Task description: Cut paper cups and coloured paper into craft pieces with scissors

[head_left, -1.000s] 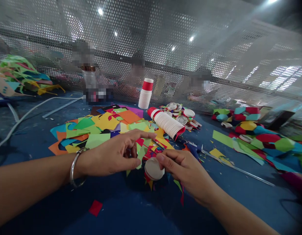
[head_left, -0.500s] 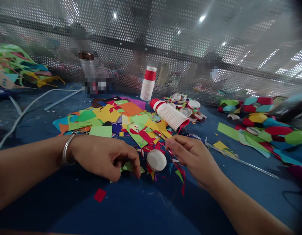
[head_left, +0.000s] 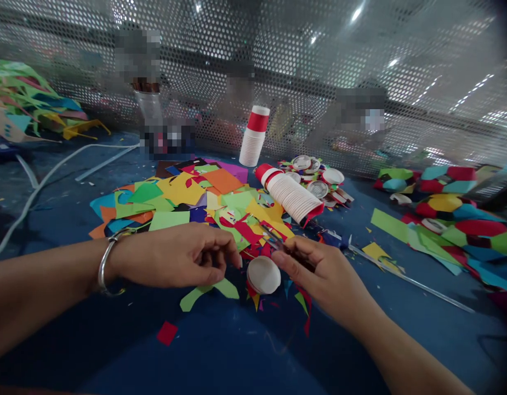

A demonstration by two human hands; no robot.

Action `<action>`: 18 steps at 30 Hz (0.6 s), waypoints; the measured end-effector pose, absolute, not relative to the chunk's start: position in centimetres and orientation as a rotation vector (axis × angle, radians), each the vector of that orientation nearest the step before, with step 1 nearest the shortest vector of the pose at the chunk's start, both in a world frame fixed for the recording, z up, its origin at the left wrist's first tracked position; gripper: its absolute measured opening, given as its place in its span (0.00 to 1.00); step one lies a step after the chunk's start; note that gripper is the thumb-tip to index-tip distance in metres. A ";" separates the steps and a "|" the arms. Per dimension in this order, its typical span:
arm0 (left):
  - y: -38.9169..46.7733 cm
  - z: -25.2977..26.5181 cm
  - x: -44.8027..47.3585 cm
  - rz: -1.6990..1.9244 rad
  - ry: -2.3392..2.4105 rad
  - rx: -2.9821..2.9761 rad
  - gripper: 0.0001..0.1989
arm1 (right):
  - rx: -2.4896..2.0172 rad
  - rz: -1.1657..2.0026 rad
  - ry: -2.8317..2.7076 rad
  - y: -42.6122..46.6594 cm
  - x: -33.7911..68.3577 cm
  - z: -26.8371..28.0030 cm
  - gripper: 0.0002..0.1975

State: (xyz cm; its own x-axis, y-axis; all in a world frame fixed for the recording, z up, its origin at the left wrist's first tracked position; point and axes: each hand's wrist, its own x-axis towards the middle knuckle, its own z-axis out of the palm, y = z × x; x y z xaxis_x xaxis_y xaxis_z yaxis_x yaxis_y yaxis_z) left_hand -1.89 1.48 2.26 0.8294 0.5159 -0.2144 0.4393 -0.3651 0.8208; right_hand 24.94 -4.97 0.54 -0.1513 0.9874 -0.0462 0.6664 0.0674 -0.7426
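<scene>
My left hand (head_left: 183, 255) hovers with loosely bent fingers, thumb apart from the index finger, and nothing visible in its grasp. Its fingertips are just left of a short white paper cup piece (head_left: 265, 274), which lies on the blue table. A light green paper strip (head_left: 191, 298) lies beneath this hand. My right hand (head_left: 319, 269) is closed around scissors (head_left: 273, 237), their blades pointing up and left over coloured paper scraps; the handles are mostly hidden by the fingers. A small red paper square (head_left: 167, 333) lies nearer to me.
A pile of coloured paper (head_left: 175, 192) spreads behind my hands. One cup stack (head_left: 253, 140) stands; another (head_left: 294, 193) lies tipped over. Cut cup bottoms (head_left: 318, 189) are heaped behind it. Colourful paper balls (head_left: 475, 225) and a clear rod (head_left: 413, 280) are on the right.
My left hand has lifted slightly and shifted right, uncovering more of the green strip. The scissors have tilted a little, showing more of them. The view has shifted slightly.
</scene>
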 end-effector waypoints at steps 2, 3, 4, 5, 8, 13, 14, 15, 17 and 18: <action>0.9 2.4 -1.6 0.086 0.709 2.014 0.10 | -1.675 0.839 -1.942 -4.9 25.0 0.3 0.22; 0.6 2.5 -1.5 0.082 0.704 2.020 0.09 | -1.690 0.827 -1.976 -4.8 25.0 0.2 0.21; 0.3 2.5 -1.3 0.078 0.694 2.032 0.09 | -1.699 0.823 -2.007 -4.8 25.0 0.2 0.20; 0.0 2.6 -1.1 0.088 0.678 2.052 0.09 | -1.702 0.827 -2.029 -4.7 25.0 0.1 0.19; -0.5 2.5 -0.7 0.185 0.629 2.133 0.10 | -1.698 0.822 -2.057 -4.7 25.0 0.1 0.15; 0.6 1.5 -0.5 0.455 0.764 2.202 0.09 | -1.752 0.753 -2.092 -4.9 25.0 0.0 0.11; 0.9 1.3 -0.5 0.467 0.796 2.207 0.08 | -1.756 0.750 -2.091 -4.9 25.0 0.0 0.10; 1.1 1.2 -0.5 0.473 0.821 2.211 0.07 | -1.751 0.756 -2.084 -4.9 25.0 -0.1 0.09; 1.4 1.1 -0.5 0.456 0.847 2.193 0.06 | -1.719 0.786 -2.045 -4.9 25.1 -0.1 0.07; 1.3 1.1 -0.5 0.450 0.856 2.162 0.05 | -1.693 0.819 -2.011 -4.9 25.1 -0.1 0.07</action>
